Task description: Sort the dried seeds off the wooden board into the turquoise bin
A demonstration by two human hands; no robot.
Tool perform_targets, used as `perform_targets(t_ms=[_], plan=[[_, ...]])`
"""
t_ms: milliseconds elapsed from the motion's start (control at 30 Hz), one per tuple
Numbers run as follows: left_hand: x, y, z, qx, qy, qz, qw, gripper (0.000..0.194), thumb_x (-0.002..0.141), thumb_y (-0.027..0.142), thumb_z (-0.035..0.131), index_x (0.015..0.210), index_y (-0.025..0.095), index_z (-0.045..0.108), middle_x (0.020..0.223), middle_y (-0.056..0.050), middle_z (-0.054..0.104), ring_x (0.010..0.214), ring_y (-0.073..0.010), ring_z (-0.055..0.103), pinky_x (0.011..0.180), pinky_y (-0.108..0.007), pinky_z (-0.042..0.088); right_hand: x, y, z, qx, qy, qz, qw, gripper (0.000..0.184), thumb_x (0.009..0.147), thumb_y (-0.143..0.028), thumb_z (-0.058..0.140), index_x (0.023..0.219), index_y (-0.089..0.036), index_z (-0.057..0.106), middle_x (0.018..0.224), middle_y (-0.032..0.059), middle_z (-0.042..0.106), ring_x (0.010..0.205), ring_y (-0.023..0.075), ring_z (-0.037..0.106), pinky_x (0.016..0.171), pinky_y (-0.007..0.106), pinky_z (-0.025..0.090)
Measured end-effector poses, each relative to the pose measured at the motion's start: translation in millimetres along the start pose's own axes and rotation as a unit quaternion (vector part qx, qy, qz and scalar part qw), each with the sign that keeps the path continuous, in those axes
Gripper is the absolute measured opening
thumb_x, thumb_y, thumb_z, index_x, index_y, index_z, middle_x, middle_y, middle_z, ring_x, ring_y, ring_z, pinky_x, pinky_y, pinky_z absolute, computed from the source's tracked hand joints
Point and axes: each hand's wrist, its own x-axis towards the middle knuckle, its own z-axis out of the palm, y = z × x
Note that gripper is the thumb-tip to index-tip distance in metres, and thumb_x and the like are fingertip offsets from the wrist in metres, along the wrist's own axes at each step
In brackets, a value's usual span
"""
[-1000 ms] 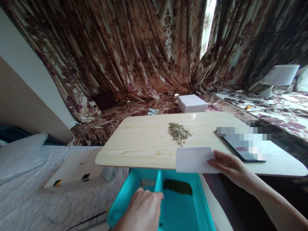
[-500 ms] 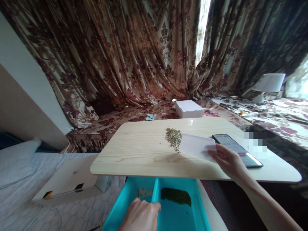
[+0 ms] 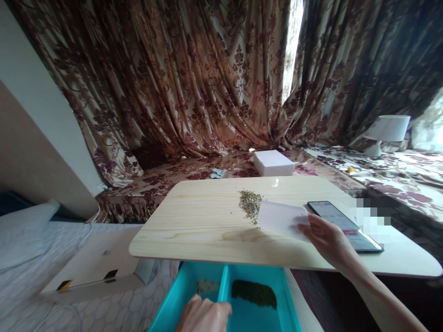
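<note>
My right hand (image 3: 327,237) is closed on the right end of a thin white plastic scraper (image 3: 282,217). The scraper's left edge touches or nearly touches a loose heap of mixed green and pale seeds or grains (image 3: 250,205) on the light wooden tabletop (image 3: 194,216). Below the table's near edge, my left hand (image 3: 206,316) is closed at the divider (image 3: 224,281) of a turquoise two-part bin (image 3: 289,295); its fingertips are hidden. Pale grains (image 3: 207,286) lie in the left compartment, and dark green ones (image 3: 254,293) fill part of the right.
A phone or tablet (image 3: 335,216) lies right of my right hand. Behind the table stand a white box (image 3: 274,163) and a crumpled cloth (image 3: 218,173). A flat carton (image 3: 97,263) rests on the bed at left; a lamp (image 3: 387,129) stands far right.
The view has tilted slightly up, so everything sits a little lower. The scraper has barely shifted against the heap. My left hand stays at the divider.
</note>
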Motion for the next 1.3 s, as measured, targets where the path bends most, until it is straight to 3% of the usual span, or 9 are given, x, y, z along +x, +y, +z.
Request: perform_targets(t_ms=[333,567,767,967,1300], plan=[[-8.1,3.3,-7.3,-0.009,-0.022,0.000,1.000,0.042,0.091,0.018,0.033,0.114,0.019,0.068,0.095,-0.012,0.072,0.097,-0.0309,0.064,0.083,-0.038,0.046,-2.7,5.0,-6.2,-0.038,-0.014,0.022,0.999,0.037,0.064,-0.056,0.076,0.077,-0.022,0.069,0.079,0.0083,0.078,0.076,0.0289,0.075,0.075,0.041,0.062],[-15.8,-3.0,4.2,-0.043,0.025,0.007,0.999,0.036,0.091,0.018,0.036,0.111,0.021,0.067,0.097,-0.010,0.069,0.103,-0.0264,0.061,0.089,-0.034,0.042,-6.6,-6.6,-4.3,-0.044,-0.011,0.023,0.999,0.036,0.062,-0.057,0.076,0.073,-0.023,0.069,0.076,0.0071,0.078,0.070,0.0264,0.075,0.071,0.038,0.063],[-16.2,-7.8,14.9,-0.067,0.063,0.026,0.995,0.036,0.090,0.019,0.035,0.107,0.021,0.067,0.093,-0.010,0.069,0.101,-0.0257,0.061,0.088,-0.033,0.043,-4.8,-2.4,-2.9,-0.036,-0.006,0.017,0.999,0.036,0.063,-0.056,0.076,0.074,-0.023,0.068,0.076,0.0075,0.078,0.070,0.0266,0.075,0.073,0.038,0.063],[-14.2,-4.0,7.8,-0.048,0.037,0.012,0.998,0.037,0.090,0.017,0.035,0.106,0.021,0.067,0.094,-0.010,0.069,0.102,-0.0264,0.061,0.088,-0.035,0.043,-1.9,6.1,2.2,-0.029,0.003,0.006,1.000,0.038,0.062,-0.057,0.076,0.075,-0.022,0.068,0.076,0.0081,0.078,0.077,0.0289,0.075,0.070,0.038,0.062],[-11.2,4.0,-5.0,-0.015,-0.021,-0.006,1.000,0.044,0.093,0.013,0.028,0.109,0.020,0.068,0.098,-0.012,0.070,0.101,-0.0313,0.061,0.086,-0.042,0.045,-8.3,-5.7,0.1,-0.024,-0.001,0.035,0.999,0.036,0.058,-0.054,0.078,0.072,-0.024,0.068,0.075,0.0065,0.078,0.069,0.0261,0.075,0.074,0.038,0.062]])
